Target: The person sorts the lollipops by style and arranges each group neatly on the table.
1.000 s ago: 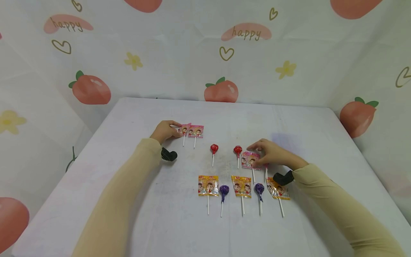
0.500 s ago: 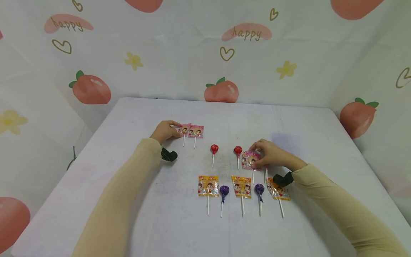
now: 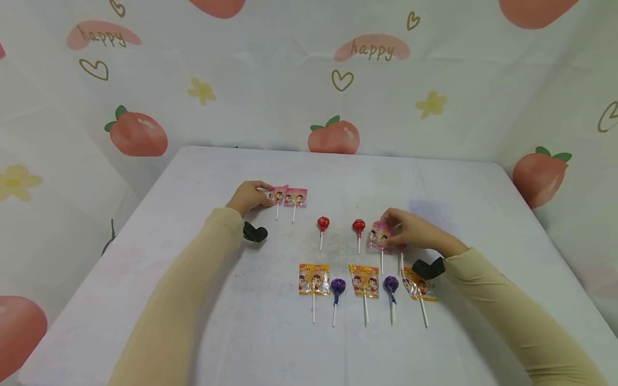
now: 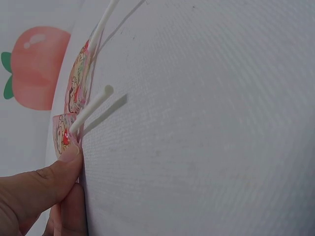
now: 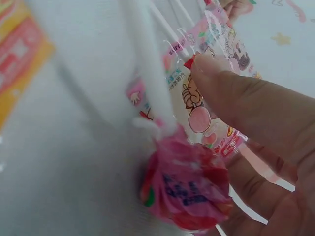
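Observation:
At the back left, my left hand [image 3: 249, 197] pinches the edge of a flat pink-wrapped lollipop [image 3: 278, 194]; in the left wrist view the thumb [image 4: 70, 153] presses its wrapper. A second pink-wrapped lollipop [image 3: 296, 198] lies right beside it. My right hand [image 3: 414, 231] grips another pink-wrapped lollipop [image 3: 379, 235] between thumb and fingers, its wrapper tilted. Below that hand, partly hidden in the head view, is a round red-and-pink lollipop [image 5: 189, 184], close to the right wrist camera.
Two red round lollipops [image 3: 323, 222] lie mid-table. Nearer the front is a row of three yellow-wrapped lollipops [image 3: 314, 279] alternating with two purple round lollipops [image 3: 338, 286]. The white table [image 3: 232, 332] meets a printed cloth backdrop [image 3: 270, 69].
My right hand has drawn its pink-wrapped lollipop slightly right, away from the red one, and its wrapper now tilts more. The left hand stays in place.

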The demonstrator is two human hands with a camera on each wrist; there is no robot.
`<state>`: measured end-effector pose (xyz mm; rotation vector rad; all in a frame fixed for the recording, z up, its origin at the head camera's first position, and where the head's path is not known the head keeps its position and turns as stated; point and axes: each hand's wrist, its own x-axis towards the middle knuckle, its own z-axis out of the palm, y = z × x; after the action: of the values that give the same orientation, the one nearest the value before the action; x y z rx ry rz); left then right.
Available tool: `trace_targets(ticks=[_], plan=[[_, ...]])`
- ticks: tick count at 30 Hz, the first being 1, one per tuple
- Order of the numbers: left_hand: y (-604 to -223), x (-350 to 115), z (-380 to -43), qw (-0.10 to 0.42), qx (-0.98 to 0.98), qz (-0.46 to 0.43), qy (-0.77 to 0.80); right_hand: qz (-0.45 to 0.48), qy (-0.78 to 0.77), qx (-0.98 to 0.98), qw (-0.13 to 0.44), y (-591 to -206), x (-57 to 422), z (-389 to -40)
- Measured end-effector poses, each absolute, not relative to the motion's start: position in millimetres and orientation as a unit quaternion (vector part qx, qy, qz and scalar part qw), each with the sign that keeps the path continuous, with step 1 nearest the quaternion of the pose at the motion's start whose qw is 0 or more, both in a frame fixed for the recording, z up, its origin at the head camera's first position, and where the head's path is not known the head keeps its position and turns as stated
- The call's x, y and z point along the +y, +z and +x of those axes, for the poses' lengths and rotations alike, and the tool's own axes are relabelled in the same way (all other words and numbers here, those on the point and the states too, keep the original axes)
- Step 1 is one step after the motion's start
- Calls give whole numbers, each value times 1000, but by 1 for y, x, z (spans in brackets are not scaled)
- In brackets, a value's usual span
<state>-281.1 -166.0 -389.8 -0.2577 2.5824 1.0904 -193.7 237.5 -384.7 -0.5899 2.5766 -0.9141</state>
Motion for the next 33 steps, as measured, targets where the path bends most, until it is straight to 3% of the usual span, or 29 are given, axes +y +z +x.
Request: trace_targets(ticks=[33], plan=[[-388,-166,-279,165,899,-98,393,-196,-392,895,83,-359,233,-180]])
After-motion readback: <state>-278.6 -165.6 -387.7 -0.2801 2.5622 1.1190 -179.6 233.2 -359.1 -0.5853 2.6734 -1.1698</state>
